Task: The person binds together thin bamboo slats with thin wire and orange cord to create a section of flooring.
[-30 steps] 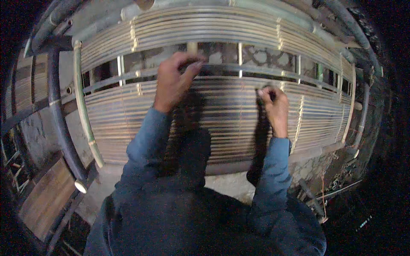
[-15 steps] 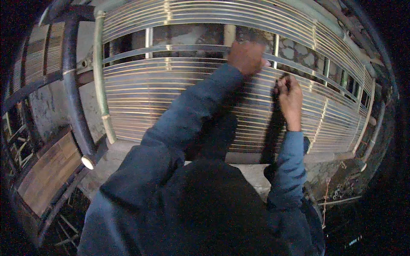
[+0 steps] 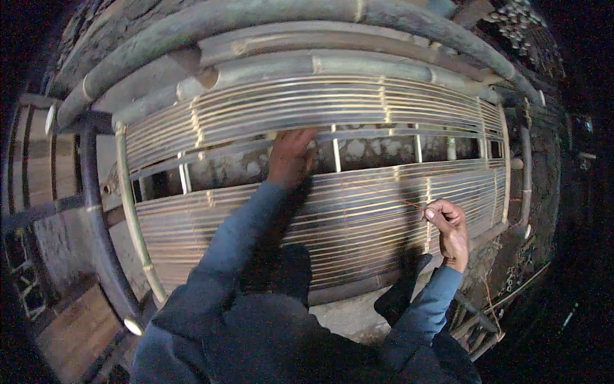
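Note:
A bamboo slat bench or bed (image 3: 268,237) spans the view before me, its thin pale strips running crosswise in two bands with a gap between. Along the upper edge of that gap lies a bamboo slat (image 3: 364,134), close under the upper band. My left hand (image 3: 291,159) reaches to this slat; its fingers are blurred, and whether they grip it is unclear. Over the lower band, to the right, my right hand (image 3: 449,225) pinches a thin reddish-brown string (image 3: 411,203), which trails leftward from the fingertips.
Thick bamboo poles (image 3: 249,29) cross behind the slats. A dark upright post (image 3: 105,237) stands at the left, near a wooden board (image 3: 80,323). White crosspieces (image 3: 337,153) show in the gap. Another string (image 3: 491,297) hangs at the lower right.
The loose slat has shifted from mid-gap up against the upper band. My left hand has moved left along it. My right hand has drawn back nearer me, string in its fingers; the view has tilted farther.

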The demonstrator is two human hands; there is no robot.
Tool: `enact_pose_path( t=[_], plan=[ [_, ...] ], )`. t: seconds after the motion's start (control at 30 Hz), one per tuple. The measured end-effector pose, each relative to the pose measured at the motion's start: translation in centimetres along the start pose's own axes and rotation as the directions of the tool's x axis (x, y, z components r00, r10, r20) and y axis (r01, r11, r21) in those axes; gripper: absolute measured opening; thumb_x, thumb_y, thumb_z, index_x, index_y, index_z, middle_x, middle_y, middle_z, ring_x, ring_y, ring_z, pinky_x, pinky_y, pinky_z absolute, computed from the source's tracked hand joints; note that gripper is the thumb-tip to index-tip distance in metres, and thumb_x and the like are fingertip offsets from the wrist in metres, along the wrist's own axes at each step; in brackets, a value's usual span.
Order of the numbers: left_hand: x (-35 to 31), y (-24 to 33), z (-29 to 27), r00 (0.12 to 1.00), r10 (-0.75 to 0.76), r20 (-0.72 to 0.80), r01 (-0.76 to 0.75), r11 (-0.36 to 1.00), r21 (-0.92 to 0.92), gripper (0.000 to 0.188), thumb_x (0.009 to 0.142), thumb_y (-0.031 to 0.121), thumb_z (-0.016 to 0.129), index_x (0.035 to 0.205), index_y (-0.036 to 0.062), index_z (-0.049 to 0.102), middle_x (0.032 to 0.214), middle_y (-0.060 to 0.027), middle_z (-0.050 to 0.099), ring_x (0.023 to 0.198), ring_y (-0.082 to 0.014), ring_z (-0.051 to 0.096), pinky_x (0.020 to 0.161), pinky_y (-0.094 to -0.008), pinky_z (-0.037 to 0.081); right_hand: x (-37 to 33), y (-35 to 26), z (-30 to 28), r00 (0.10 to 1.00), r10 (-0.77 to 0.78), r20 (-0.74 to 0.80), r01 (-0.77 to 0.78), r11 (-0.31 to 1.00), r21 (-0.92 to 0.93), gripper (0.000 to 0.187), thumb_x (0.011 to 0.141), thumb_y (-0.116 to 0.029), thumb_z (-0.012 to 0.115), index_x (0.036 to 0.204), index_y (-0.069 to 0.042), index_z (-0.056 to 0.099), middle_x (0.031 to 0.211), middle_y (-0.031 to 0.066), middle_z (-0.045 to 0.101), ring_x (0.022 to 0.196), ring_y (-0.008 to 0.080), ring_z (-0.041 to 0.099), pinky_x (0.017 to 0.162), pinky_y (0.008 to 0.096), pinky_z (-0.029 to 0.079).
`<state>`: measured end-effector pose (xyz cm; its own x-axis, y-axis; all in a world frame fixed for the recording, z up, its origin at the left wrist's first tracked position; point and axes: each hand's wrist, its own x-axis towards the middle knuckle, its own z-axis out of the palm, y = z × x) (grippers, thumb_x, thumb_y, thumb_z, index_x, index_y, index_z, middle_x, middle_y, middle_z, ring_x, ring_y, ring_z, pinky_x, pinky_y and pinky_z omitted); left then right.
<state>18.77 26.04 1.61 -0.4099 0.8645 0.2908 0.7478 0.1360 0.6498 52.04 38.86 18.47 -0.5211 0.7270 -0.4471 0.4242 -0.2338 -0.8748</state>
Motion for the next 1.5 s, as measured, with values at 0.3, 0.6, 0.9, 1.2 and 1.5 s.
enact_pose_path(
  t=[0.3, 0.6, 0.9, 1.2, 1.5],
  plan=[
    [-2.8, 2.2, 4.0, 0.959, -0.218, 0.180, 0.265, 0.914, -0.306, 0.016, 0.084, 0.013, 0.063, 0.096, 0.0052, 0.071, 0.090, -0.0200, 0.069, 0.081, -0.0393, 0.067, 0.076, -0.0483, 0.053, 4.7, 2.4, 6.1, 0.980, -0.193, 0.045, 0.113, 0.733, 0.671, 0.016, 0.095, -0.018, 0.066, 0.095, -0.002, 0.066, 0.085, 0.0093, 0.067, 0.071, 0.0154, 0.056, 0.085, 0.0408, 0.053],
    [-0.9, -0.3, 6.3, 0.814, -0.364, 0.454, 0.472, 0.869, -0.149, 0.024, 0.080, 0.020, 0.066, 0.100, 0.0106, 0.075, 0.095, -0.0213, 0.072, 0.089, -0.0410, 0.069, 0.081, -0.0494, 0.055, 13.0, 3.2, 12.4, 0.824, -0.482, 0.299, 0.549, 0.550, -0.629, 0.031, 0.082, 0.002, 0.063, 0.111, -0.007, 0.070, 0.095, 0.0240, 0.069, 0.090, 0.0387, 0.068, 0.077, 0.0424, 0.054],
    [-1.1, 0.3, 6.4, 0.801, -0.402, 0.444, 0.468, 0.883, -0.045, 0.045, 0.080, 0.019, 0.067, 0.123, 0.0086, 0.068, 0.127, -0.0184, 0.064, 0.112, -0.0345, 0.065, 0.098, -0.0434, 0.051, 16.9, 8.5, 15.8, 0.931, -0.326, 0.163, 0.274, 0.332, -0.903, 0.012, 0.076, -0.013, 0.068, 0.086, -0.008, 0.072, 0.083, 0.0178, 0.071, 0.083, 0.0398, 0.070, 0.087, 0.0617, 0.047],
    [-1.7, -0.4, 6.9, 0.872, -0.430, 0.235, 0.490, 0.768, -0.413, 0.017, 0.082, 0.018, 0.067, 0.089, 0.0042, 0.075, 0.088, -0.0201, 0.071, 0.085, -0.0371, 0.070, 0.079, -0.0436, 0.054, 16.5, 6.8, 13.9, 0.980, -0.123, 0.157, 0.157, 0.961, -0.226, 0.021, 0.086, -0.001, 0.058, 0.106, -0.003, 0.063, 0.089, 0.0146, 0.074, 0.091, 0.0232, 0.070, 0.077, 0.0383, 0.055],
    [-1.1, 0.4, 0.9, 0.884, -0.105, 0.455, 0.452, 0.442, -0.775, 0.025, 0.087, 0.023, 0.070, 0.099, 0.0010, 0.076, 0.087, -0.0049, 0.072, 0.075, -0.0127, 0.062, 0.071, -0.0295, 0.052, 12.4, 6.1, 17.2, 0.868, -0.487, 0.101, 0.481, 0.771, -0.418, 0.061, 0.079, 0.010, 0.064, 0.136, -0.008, 0.053, 0.111, 0.0155, 0.073, 0.114, 0.0299, 0.061, 0.101, 0.0370, 0.042]
  ],
)
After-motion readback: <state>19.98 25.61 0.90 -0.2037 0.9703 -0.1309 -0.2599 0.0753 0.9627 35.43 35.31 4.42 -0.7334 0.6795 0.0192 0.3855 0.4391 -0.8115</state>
